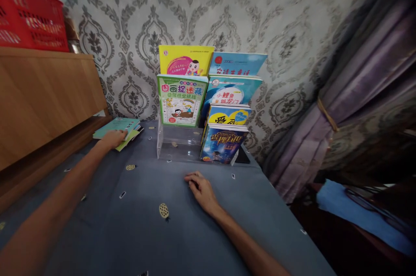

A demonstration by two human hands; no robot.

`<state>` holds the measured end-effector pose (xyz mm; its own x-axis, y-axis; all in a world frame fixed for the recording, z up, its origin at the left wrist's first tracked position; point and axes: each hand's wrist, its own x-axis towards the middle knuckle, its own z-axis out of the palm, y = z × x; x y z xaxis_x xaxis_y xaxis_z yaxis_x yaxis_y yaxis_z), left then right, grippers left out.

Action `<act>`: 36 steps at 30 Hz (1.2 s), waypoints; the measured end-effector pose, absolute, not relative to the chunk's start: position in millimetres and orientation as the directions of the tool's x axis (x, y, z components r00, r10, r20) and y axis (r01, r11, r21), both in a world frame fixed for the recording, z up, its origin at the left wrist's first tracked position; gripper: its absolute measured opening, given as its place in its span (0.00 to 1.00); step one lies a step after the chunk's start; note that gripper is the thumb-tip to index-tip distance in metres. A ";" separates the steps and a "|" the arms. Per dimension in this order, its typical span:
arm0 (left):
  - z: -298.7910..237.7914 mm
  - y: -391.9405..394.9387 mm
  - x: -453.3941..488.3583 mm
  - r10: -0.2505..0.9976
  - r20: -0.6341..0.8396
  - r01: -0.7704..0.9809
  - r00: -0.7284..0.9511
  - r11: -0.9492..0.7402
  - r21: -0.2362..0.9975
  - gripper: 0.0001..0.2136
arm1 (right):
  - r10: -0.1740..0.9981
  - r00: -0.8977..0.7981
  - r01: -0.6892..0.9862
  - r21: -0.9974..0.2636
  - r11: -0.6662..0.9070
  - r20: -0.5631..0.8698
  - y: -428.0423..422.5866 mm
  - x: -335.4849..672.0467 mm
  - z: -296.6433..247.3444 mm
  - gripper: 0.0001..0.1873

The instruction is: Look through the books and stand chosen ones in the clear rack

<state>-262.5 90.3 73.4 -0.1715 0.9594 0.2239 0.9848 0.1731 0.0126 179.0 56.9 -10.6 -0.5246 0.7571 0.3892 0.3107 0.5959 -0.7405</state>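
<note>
On the left of the table lies a small stack of thin books (112, 126) with a teal cover on top. My left hand (114, 138) reaches onto its near right edge, fingers closed at the edge of a book; the fingertips are partly hidden. My right hand (202, 190) rests on the tablecloth, holding nothing, its fingers loosely bent and a little apart. Beyond it stands a clear stepped book rack (178, 150). Its left column holds a green picture book (182, 102) before a yellow book (185, 59). The right column holds several books, a dark blue one (224, 144) in front.
A blue-grey cloth with pineapple prints covers the table (146, 232). A wooden cabinet (48, 102) borders the left side, with a red basket (32, 16) on top. Patterned wall stands behind the rack. At the right hang purple curtains (312, 124), near a blue cloth (360, 215).
</note>
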 end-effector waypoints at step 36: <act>50.3 -35.4 -150.6 0.961 0.271 0.936 -0.044 0.135 -0.326 0.16 | 0.728 -0.563 0.333 -0.700 0.632 0.391 58.3 178.2 -12.5 0.16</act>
<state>-150.6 -35.4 50.3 -0.0438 0.9615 0.2714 0.9355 0.1348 -0.3265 178.2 58.3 -12.5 -0.5626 0.7284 0.3910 0.3325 0.6324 -0.6996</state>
